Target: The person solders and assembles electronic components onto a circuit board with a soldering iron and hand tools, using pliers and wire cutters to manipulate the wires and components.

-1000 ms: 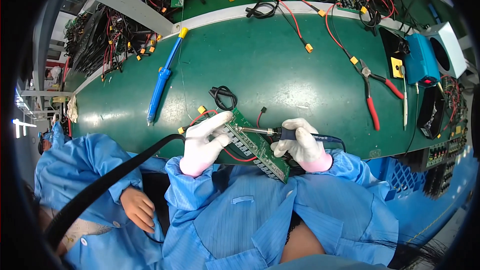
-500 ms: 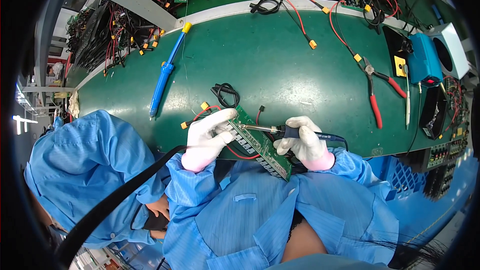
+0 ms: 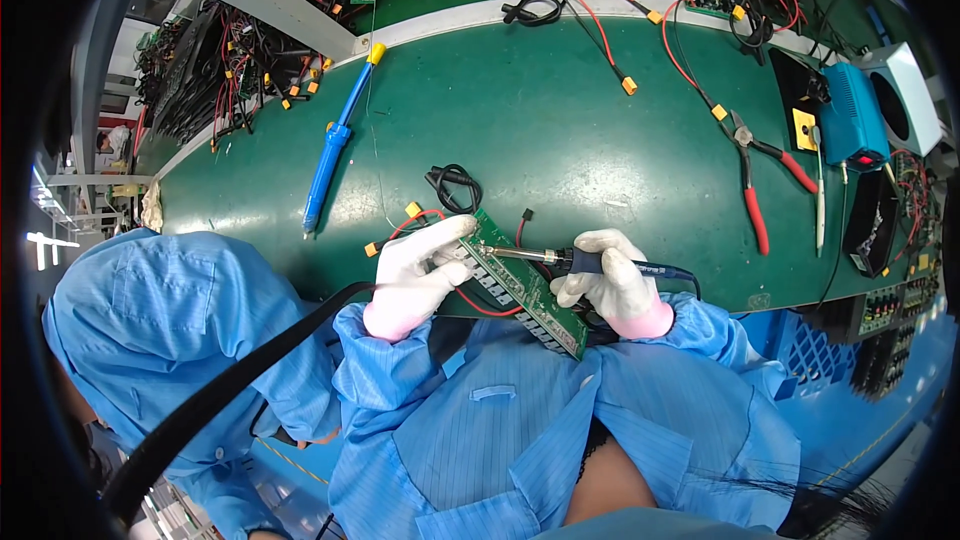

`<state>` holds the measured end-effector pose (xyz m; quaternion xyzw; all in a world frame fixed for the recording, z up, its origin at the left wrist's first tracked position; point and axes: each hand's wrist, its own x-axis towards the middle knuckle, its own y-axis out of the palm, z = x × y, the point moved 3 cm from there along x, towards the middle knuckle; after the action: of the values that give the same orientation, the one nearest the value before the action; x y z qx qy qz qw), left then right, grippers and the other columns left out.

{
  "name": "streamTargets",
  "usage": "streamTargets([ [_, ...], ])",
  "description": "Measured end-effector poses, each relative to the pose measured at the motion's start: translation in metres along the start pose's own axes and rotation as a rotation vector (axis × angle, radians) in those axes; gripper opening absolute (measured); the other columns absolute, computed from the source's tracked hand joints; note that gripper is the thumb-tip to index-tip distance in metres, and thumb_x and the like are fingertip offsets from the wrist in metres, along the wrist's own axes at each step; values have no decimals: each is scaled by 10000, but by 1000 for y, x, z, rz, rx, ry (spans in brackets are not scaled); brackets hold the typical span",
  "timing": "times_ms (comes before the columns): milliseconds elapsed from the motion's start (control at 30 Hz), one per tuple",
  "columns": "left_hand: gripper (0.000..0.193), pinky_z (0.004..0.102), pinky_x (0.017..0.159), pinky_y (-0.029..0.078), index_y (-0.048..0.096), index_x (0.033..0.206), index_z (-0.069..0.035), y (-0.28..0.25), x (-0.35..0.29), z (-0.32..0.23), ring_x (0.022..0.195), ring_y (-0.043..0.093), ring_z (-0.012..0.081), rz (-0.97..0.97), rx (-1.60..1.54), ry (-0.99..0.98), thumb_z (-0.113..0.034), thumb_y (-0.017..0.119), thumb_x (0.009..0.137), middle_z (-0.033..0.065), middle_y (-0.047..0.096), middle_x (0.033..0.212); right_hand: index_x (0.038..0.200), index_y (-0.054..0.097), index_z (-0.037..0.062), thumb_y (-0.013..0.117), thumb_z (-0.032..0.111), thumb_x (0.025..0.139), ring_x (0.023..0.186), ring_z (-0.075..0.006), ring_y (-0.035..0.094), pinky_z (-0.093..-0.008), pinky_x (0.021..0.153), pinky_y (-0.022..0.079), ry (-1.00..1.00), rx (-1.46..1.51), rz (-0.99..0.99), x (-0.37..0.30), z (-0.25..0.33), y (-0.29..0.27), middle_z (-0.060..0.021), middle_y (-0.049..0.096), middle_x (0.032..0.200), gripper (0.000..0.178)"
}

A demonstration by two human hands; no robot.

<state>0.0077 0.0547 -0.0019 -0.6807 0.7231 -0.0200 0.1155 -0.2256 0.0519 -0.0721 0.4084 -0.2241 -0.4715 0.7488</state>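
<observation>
My gloved left hand [image 3: 420,275] is closed on the upper left end of a long green circuit board [image 3: 530,285], which slants down toward my chest. In my gloved right hand [image 3: 615,285] is a soldering iron [image 3: 580,262] with a dark blue handle. Its metal tip reaches the board's face close to my left fingers; exact contact is too small to make out. Red and black leads with yellow connectors [image 3: 413,210] trail from the board's far side. A coiled black cable [image 3: 455,188] lies just beyond it on the bench.
On the green bench [image 3: 480,110] lie a blue solder sucker [image 3: 328,165] at left and red-handled cutters [image 3: 750,180] at right. A blue soldering station [image 3: 853,118] stands at far right. Wired boards crowd the back. A co-worker's blue sleeve [image 3: 230,290] is close on my left.
The co-worker at left has leaned and shifted, and their hand has moved down from where it was. My hands, the board and the soldering iron stay nearly in place.
</observation>
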Motion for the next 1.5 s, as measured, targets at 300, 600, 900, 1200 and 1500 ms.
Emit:
streamTargets([
  [300, 527, 227, 663, 496, 586, 1175, 86, 1, -3, 8, 723, 608, 151, -32, -56, -3, 158, 593, 653, 148, 682, 905, 1188, 505, 6, 484, 237, 973, 657, -287, 640, -404, 717, 535, -90, -93, -7, -5, 7, 1, -180, 632, 796, 316],
  [600, 532, 229, 670, 496, 579, 1187, 87, -3, -3, 18, 737, 610, 153, -47, -61, 8, 144, 624, 659, 160, 682, 931, 1166, 566, -20, 598, -7, 813, 779, -226, 637, -307, 722, 507, -492, -863, 189, -2, 37, 18, -134, 648, 884, 355],
  [900, 526, 231, 676, 493, 577, 1189, 88, -5, -6, 25, 744, 608, 153, -64, -134, 41, 124, 656, 670, 165, 682, 929, 1185, 563, 13, 697, -15, 713, 893, -228, 613, -293, 791, 484, -227, -554, 81, -11, 24, 17, -132, 603, 1043, 492],
  [1200, 570, 268, 777, 534, 516, 1251, 82, 4, -2, 33, 851, 641, 203, -138, -283, 106, 97, 679, 705, 201, 643, 1068, 1228, 523, 58, 797, 63, 595, 1003, -268, 593, -318, 814, 494, -374, -1205, 153, -2, 31, 44, -143, 526, 1225, 690],
  [1500, 609, 283, 850, 523, 471, 1291, 67, 34, 22, 46, 973, 626, 230, -421, -247, 174, 51, 692, 723, 204, 591, 1171, 1195, 563, 109, 767, 55, 528, 959, -298, 600, -329, 813, 490, -520, -1440, 121, 9, 47, 60, -124, 537, 1216, 700],
])
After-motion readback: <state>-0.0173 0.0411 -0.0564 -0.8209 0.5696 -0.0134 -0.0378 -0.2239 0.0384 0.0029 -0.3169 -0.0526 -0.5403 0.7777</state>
